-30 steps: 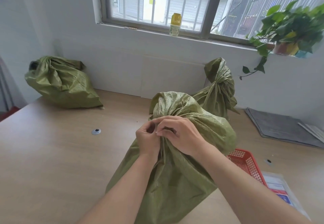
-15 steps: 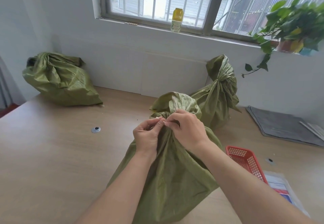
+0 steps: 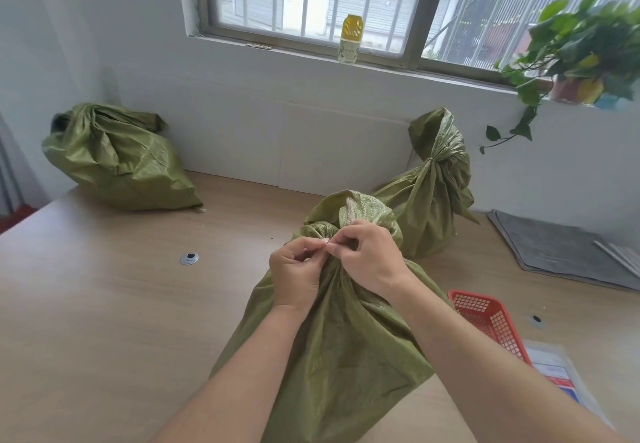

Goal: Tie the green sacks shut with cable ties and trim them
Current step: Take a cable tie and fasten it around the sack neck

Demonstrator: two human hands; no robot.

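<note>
We see a green woven-plastic sack (image 3: 332, 356) with a faint sheen, a smooth matt wood-grain table (image 3: 104, 321), a red perforated plastic basket (image 3: 485, 318) and a shiny round metal grommet (image 3: 189, 258).

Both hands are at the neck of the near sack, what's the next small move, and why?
Probably pull the tie snug. The left hand and right hand pinch together at the gathered neck of the near sack, fingertips meeting. The tie itself is too small to make out.
</note>
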